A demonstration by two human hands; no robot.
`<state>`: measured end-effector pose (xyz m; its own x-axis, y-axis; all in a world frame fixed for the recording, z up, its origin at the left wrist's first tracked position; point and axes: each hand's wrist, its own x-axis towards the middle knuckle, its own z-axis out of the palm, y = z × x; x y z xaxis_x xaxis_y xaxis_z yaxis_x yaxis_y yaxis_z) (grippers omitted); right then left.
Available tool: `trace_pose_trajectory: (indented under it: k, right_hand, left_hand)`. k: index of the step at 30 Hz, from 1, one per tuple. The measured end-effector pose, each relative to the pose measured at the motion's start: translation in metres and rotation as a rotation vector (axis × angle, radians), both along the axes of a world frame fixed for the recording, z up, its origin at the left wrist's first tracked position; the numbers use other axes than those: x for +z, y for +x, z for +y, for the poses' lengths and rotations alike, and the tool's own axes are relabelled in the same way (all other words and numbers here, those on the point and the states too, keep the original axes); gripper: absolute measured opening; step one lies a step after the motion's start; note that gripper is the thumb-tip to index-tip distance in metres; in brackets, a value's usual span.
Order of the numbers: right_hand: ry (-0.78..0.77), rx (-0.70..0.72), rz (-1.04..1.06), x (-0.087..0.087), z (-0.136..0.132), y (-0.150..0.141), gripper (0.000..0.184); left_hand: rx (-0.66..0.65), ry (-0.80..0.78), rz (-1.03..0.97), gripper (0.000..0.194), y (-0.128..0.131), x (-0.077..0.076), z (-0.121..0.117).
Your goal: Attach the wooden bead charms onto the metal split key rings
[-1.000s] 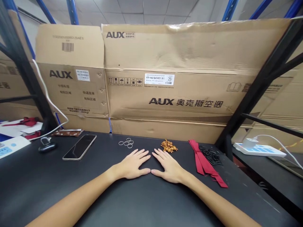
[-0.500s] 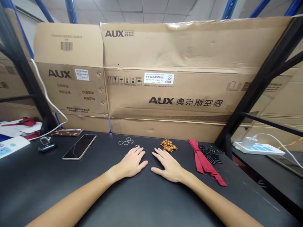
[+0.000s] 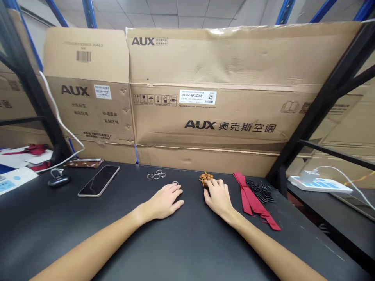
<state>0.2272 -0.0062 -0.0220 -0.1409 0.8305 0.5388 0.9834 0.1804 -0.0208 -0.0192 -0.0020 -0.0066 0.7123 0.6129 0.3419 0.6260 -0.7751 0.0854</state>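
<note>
My left hand (image 3: 165,200) rests on the black table (image 3: 123,238), fingers curled, its fingertips touching one metal ring (image 3: 175,183) pulled away from the small group of metal rings (image 3: 156,175). My right hand (image 3: 217,195) lies to the right, its fingers bent over the pile of small golden-brown charms (image 3: 204,177) and touching them. I cannot tell whether a charm is pinched. Red ribbon strips (image 3: 252,199) and a heap of black rings (image 3: 262,192) lie just right of that hand.
Big AUX cardboard boxes (image 3: 205,97) wall off the back of the table. A phone (image 3: 99,180), a brown packet (image 3: 83,163) and a dark clip object (image 3: 58,178) lie at the left. A white power strip (image 3: 319,183) sits on the right shelf behind a black post (image 3: 316,105).
Both hands left their flat, touching pose. The left drew one ring out of the group; the right slid forward and right onto the golden charms and curled its fingers.
</note>
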Motion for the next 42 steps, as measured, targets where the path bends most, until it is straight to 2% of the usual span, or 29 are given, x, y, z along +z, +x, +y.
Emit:
trace_pose_trajectory:
  k: [2, 10, 17, 24, 36, 42]
  right_hand:
    - [-0.007, 0.037, 0.014, -0.002, 0.001, 0.001, 0.020]
    - [-0.040, 0.421, 0.246, -0.009, 0.000, -0.002, 0.022]
    - [-0.096, 0.585, 0.390, -0.008, -0.003, -0.004, 0.022]
    - [-0.122, 0.631, 0.451, -0.008, -0.007, -0.008, 0.019]
    - [-0.153, 0.610, 0.434, -0.005, -0.010, -0.010, 0.014]
    - [-0.130, 0.628, 0.428, -0.002, -0.011, -0.011, 0.016]
  left_hand:
    - [-0.006, 0.010, 0.000, 0.042, 0.000, 0.000, 0.000]
    - [-0.077, 0.004, -0.073, 0.030, 0.003, 0.004, -0.004]
    - [0.111, 0.037, -0.128, 0.028, 0.006, -0.003, -0.001]
    - [0.093, 0.001, -0.113, 0.013, 0.010, 0.002, -0.002]
    - [0.017, 0.171, 0.088, 0.021, 0.013, 0.006, -0.005]
    - [-0.010, 0.234, 0.132, 0.024, 0.015, 0.003, -0.006]
